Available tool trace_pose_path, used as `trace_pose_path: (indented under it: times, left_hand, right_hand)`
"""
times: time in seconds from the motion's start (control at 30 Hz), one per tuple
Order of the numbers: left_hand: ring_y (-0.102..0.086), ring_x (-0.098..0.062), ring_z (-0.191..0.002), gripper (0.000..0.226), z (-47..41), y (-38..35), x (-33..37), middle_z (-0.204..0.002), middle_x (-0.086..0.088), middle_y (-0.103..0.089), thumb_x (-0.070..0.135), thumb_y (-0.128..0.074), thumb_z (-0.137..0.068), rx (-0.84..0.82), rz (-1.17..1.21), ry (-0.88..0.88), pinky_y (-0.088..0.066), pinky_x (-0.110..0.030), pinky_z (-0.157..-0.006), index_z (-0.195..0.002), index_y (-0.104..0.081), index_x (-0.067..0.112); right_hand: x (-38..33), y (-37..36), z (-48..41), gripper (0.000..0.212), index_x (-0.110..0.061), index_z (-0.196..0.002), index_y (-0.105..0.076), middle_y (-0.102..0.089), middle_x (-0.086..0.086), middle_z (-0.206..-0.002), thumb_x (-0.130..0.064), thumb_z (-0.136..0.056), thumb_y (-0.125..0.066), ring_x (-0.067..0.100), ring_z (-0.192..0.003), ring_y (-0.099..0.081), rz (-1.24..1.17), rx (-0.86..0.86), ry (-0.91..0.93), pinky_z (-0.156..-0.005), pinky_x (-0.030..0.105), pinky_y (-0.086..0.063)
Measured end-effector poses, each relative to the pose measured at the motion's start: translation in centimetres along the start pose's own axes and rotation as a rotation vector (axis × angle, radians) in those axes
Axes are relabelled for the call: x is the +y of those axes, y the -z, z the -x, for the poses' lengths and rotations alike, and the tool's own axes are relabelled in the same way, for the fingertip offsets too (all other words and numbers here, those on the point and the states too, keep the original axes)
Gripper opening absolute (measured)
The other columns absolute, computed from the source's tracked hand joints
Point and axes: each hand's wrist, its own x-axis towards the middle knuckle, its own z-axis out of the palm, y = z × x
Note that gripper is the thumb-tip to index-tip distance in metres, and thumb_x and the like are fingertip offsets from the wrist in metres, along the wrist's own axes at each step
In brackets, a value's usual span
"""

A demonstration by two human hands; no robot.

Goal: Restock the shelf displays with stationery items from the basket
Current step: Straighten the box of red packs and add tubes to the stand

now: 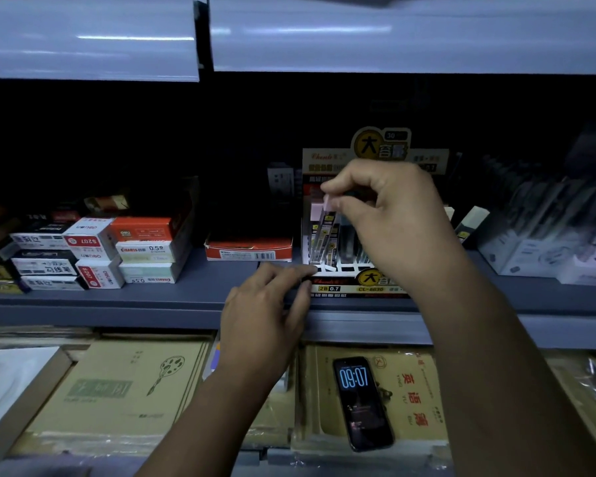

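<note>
A: Right hand (389, 215)?
B: Pinching a tube (325, 220) by its pink cap, between thumb and fingertips. Tilted, low end down among the tubes standing at the left of the box (338, 288). Seated or not, cannot tell.
A: Left hand (265, 304)?
B: Holding nothing. Fingers loose and nearly straight, tips touching the box's front left corner on the shelf (117, 299). Looks like bracing.
A: Best way to seat it?
B: Bring upright first, line up over a free slot (346, 269), then lower straight. No pushing at a slant: likely to jam against neighbours or tip them. Keep the brace on, to stop the box sliding back. Let go only once bottomed.
A: Room?
B: Tight to the left, with a red tray (248, 250) just beside the box. Open above the tubes, in front of the box's card back, then dark space under the upper shelf (393, 36). Best to pull out upward and toward the body, not sideways.
A: Edges to mind?
B: Box front near the shelf lip, so no forward tug. Below, a phone (360, 401) lying on paper pads (117, 390), between the two forearms. Bad spot for a dropped tube. Basket not in view.
</note>
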Motion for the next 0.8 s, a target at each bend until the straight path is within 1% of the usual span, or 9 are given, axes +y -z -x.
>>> trace_pose_path:
  times: [0.1, 0.17, 0.2, 0.27, 0.4, 0.5, 0.63, 0.73, 0.8]
  left_hand:
    - [-0.06, -0.008, -0.086, 0.025, 0.0, 0.0, 0.0, -0.1, 0.016, -0.062, 0.038, -0.058, -0.099, -0.011, -0.004, -0.005, -0.053, -0.043, -0.074, -0.122, -0.068, 0.041]
    - [-0.059, -0.008, -0.087, 0.026, 0.1, 0.0, 0.0, -0.1, 0.016, -0.062, 0.039, -0.056, -0.099, -0.013, -0.001, -0.004, -0.053, -0.044, -0.075, -0.122, -0.067, 0.041]
    - [-0.059, -0.008, -0.087, 0.026, 0.1, 0.0, -0.1, -0.1, 0.016, -0.061, 0.04, -0.055, -0.099, -0.015, 0.0, -0.005, -0.053, -0.044, -0.075, -0.122, -0.067, 0.042]
    - [-0.059, -0.008, -0.087, 0.027, 0.1, 0.0, -0.1, -0.099, 0.016, -0.061, 0.042, -0.053, -0.099, -0.022, 0.002, -0.01, -0.053, -0.044, -0.075, -0.123, -0.065, 0.042]
    - [-0.06, -0.01, -0.087, 0.03, 0.1, -0.1, -0.2, -0.098, 0.015, -0.062, 0.045, -0.049, -0.099, -0.033, -0.002, -0.009, -0.053, -0.044, -0.075, -0.124, -0.065, 0.042]
    - [-0.061, -0.011, -0.087, 0.031, 0.1, -0.1, -0.2, -0.098, 0.015, -0.062, 0.046, -0.048, -0.098, -0.037, 0.002, -0.009, -0.053, -0.044, -0.076, -0.124, -0.066, 0.042]
    - [-0.06, -0.01, -0.087, 0.031, 0.0, -0.1, -0.2, -0.098, 0.015, -0.062, 0.045, -0.049, -0.098, -0.039, 0.009, -0.003, -0.053, -0.044, -0.076, -0.124, -0.066, 0.042]
    - [-0.059, -0.01, -0.087, 0.032, 0.1, -0.1, -0.2, -0.097, 0.015, -0.061, 0.045, -0.049, -0.097, -0.041, 0.008, 0.0, -0.053, -0.045, -0.076, -0.124, -0.065, 0.042]
    - [-0.059, -0.009, -0.087, 0.033, 0.0, 0.0, -0.2, -0.098, 0.015, -0.061, 0.046, -0.047, -0.097, -0.049, 0.005, 0.0, -0.053, -0.045, -0.076, -0.125, -0.065, 0.043]
  right_hand:
    - [0.5, -0.9, 0.0, 0.016, -0.031, -0.098, -0.075, -0.068, -0.016, -0.086, -0.018, -0.096, -0.066, 0.0, -0.078, -0.062, 0.077, -0.01, 0.012, -0.071, 0.027, -0.053]
    - [0.8, -1.5, 0.0, 0.013, -0.034, -0.099, -0.072, -0.069, -0.012, -0.093, -0.024, -0.095, -0.065, 0.015, -0.092, -0.063, 0.144, 0.017, 0.032, -0.08, 0.038, -0.055]
    - [0.9, -1.7, 0.0, 0.011, -0.035, -0.099, -0.07, -0.069, -0.009, -0.096, -0.026, -0.095, -0.064, 0.019, -0.098, -0.061, 0.171, 0.03, 0.039, -0.083, 0.042, -0.054]
    - [0.8, -1.8, 0.1, 0.008, -0.033, -0.096, -0.071, -0.069, -0.009, -0.096, -0.027, -0.094, -0.065, 0.018, -0.1, -0.057, 0.211, 0.057, 0.074, -0.084, 0.042, -0.051]
    - [0.8, -2.5, 0.4, 0.01, -0.027, -0.087, -0.077, -0.067, -0.012, -0.092, -0.023, -0.092, -0.069, 0.017, -0.095, -0.052, 0.308, 0.119, 0.166, -0.078, 0.039, -0.048]
    - [1.0, -2.8, 0.6, 0.012, -0.025, -0.096, -0.08, -0.063, -0.005, -0.095, -0.019, -0.091, -0.071, 0.022, -0.097, -0.052, 0.384, 0.149, 0.176, -0.073, 0.036, -0.048]
    - [1.1, -2.8, 0.7, 0.017, -0.025, -0.103, -0.08, -0.062, -0.002, -0.095, -0.018, -0.091, -0.07, 0.025, -0.097, -0.052, 0.442, 0.16, 0.179, -0.074, 0.035, -0.045]
    - [1.0, -2.6, 0.7, 0.018, -0.021, -0.104, -0.079, -0.061, -0.003, -0.095, -0.014, -0.092, -0.067, 0.025, -0.098, -0.051, 0.419, 0.168, 0.202, -0.077, 0.04, -0.048]
    - [1.0, -2.3, 0.6, 0.018, -0.018, -0.107, -0.077, -0.057, -0.003, -0.095, -0.014, -0.092, -0.067, 0.025, -0.101, -0.05, 0.426, 0.192, 0.194, -0.081, 0.042, -0.049]
